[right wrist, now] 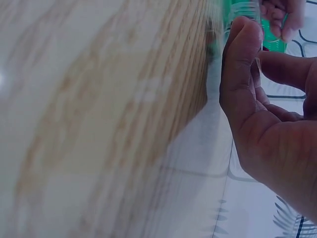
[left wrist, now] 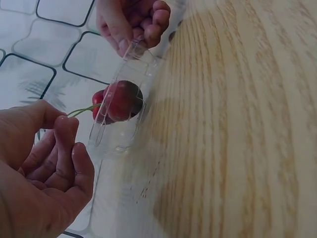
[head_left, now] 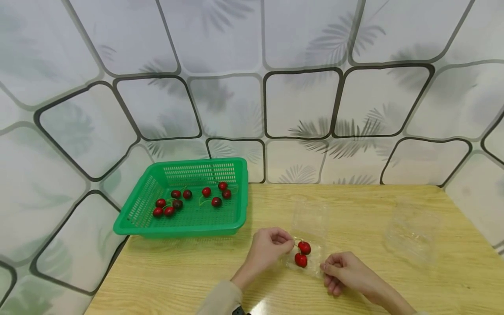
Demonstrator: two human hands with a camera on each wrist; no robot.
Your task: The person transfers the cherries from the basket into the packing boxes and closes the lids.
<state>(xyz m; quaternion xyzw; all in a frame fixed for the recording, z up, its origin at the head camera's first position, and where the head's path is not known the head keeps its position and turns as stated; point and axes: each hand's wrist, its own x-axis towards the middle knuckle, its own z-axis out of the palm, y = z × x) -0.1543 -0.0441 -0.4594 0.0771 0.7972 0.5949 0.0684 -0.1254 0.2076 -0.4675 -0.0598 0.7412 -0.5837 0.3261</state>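
Two red cherries (head_left: 301, 260) sit in one half of a clear plastic clamshell box (head_left: 309, 218), whose lid lies folded back toward the wall. Thumb and forefinger of my left hand (head_left: 269, 248) pinch the green cherry stems (left wrist: 82, 110) at the box's left side. At its near right corner, my right hand (head_left: 346, 273) grips the plastic rim between thumb and finger. In the left wrist view the cherries (left wrist: 124, 100) show through the box wall, with the right hand (left wrist: 133, 22) beyond them. The right wrist view largely hides the box behind my fingers.
A green plastic basket (head_left: 181, 230) with several stemmed cherries (head_left: 169, 211) stands at the back left of the wooden table (head_left: 354, 210). Another clear plastic box (head_left: 411, 232) is on the right. A patterned wall covering (head_left: 303, 105) rises directly behind the table.
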